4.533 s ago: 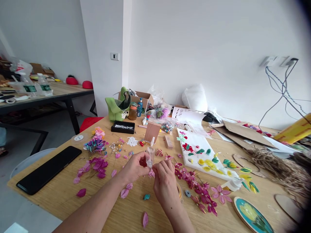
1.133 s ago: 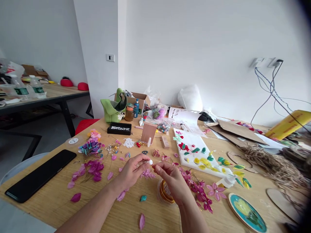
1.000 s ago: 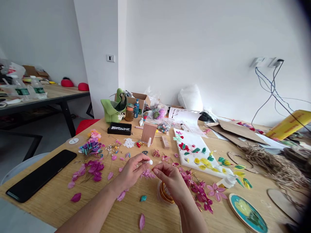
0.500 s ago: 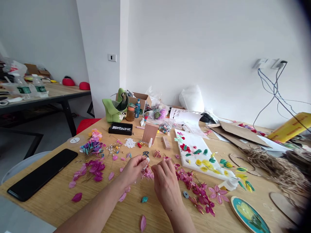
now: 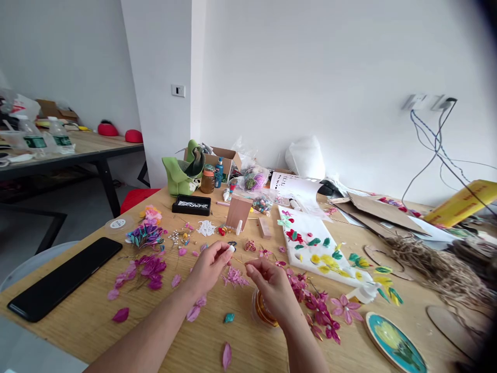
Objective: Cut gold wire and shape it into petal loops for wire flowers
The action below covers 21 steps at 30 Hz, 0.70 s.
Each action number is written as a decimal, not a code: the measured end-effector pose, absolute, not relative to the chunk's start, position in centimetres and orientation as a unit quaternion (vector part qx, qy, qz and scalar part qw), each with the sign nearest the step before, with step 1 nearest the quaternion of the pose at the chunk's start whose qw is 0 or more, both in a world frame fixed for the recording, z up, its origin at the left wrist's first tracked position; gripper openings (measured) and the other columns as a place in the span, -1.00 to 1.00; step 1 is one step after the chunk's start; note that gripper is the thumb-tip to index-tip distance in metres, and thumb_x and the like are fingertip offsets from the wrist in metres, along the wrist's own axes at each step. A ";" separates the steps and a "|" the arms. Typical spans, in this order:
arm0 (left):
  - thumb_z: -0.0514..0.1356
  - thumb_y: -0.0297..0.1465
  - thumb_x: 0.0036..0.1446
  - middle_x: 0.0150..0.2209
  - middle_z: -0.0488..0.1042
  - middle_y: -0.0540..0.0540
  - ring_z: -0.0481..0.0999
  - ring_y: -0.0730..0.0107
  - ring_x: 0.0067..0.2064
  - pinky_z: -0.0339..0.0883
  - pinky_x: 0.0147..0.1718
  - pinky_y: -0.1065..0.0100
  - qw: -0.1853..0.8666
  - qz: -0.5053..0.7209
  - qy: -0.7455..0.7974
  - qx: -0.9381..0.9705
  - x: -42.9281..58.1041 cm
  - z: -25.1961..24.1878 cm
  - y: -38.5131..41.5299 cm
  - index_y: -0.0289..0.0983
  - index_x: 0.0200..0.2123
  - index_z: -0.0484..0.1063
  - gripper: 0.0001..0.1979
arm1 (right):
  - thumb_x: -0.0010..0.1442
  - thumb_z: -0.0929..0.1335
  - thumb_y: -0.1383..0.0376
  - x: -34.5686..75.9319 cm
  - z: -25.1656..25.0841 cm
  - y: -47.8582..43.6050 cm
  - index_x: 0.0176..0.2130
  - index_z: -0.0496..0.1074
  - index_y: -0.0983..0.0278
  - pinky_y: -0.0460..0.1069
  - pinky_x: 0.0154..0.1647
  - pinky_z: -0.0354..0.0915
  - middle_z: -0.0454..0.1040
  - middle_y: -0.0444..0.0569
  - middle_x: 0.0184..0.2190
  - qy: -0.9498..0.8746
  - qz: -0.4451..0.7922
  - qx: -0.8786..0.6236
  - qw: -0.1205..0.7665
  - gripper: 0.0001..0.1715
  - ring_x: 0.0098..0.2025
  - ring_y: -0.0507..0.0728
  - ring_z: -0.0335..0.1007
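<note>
My left hand point(image 5: 208, 265) is closed in a pinch on a small white piece point(image 5: 231, 249), held just above the wooden table point(image 5: 97, 318). My right hand point(image 5: 269, 282) is also pinched shut, a little right of the left; what its fingertips hold is too thin to name. Between the two hands lies a small pink feathery flower piece point(image 5: 234, 277). A spool of gold wire point(image 5: 262, 310) sits under my right wrist. Magenta petal flowers point(image 5: 318, 306) lie to the right of my right hand.
A black phone-like slab point(image 5: 62, 278) lies at the left edge. A white foam board with coloured petals point(image 5: 318, 248) sits at centre right, a round teal plaque point(image 5: 396, 343) near the front right. Loose petals, beads, a green bag point(image 5: 182, 173), cardboard and raffia crowd the table's far side.
My right hand has lifted and drawn back to the right, uncovering the gold wire spool. My left hand keeps its pinch on the white piece, shifted slightly up and left.
</note>
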<state>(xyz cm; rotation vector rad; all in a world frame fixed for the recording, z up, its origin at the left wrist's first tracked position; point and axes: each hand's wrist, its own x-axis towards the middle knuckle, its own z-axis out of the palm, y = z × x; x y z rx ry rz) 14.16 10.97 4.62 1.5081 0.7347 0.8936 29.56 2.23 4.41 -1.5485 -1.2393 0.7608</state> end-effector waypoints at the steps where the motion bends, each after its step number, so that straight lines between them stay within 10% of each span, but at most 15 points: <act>1: 0.16 -0.16 0.12 -0.44 0.38 0.02 0.38 0.40 -0.34 0.23 -0.32 0.41 0.584 0.382 0.315 0.643 14.2 4.7 11.0 -0.28 -0.32 0.40 -0.72 | 0.10 0.33 -0.08 29.5 4.4 2.3 -0.40 0.44 0.30 -0.04 -0.36 0.16 0.43 -0.05 -0.48 -0.513 0.322 -0.630 0.486 -0.52 -0.39 0.12 0.29; 21: 0.10 -0.19 0.18 -0.42 0.37 0.00 0.37 0.38 -0.32 0.23 -0.31 0.40 0.525 0.377 0.301 0.702 13.9 4.4 11.2 -0.28 -0.30 0.40 -0.74 | 0.14 0.27 -0.06 29.4 4.5 2.2 -0.45 0.40 0.28 -0.02 -0.36 0.14 0.42 -0.05 -0.52 -0.507 0.284 -0.657 0.480 -0.53 -0.42 0.13 0.30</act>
